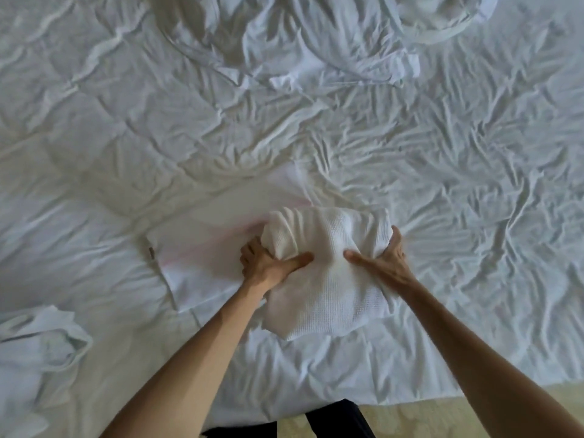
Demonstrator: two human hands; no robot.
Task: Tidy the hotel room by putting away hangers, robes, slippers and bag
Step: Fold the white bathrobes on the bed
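A white waffle-weave robe [328, 273] lies folded into a thick bundle on the bed, near the front edge. My left hand [268, 263] grips its left side, thumb on top and fingers tucked under the fold. My right hand [382, 262] grips the right side the same way, thumb pressed on the cloth. The bundle partly covers a flat white cloth bag [196, 248] with a small tag at its left edge.
The bed [126, 137] is covered in a wrinkled white sheet. Crumpled white fabric [284, 42] lies at the far side, and another rumpled white garment [38, 346] at the near left. Pale floor [442, 415] shows below the bed's edge.
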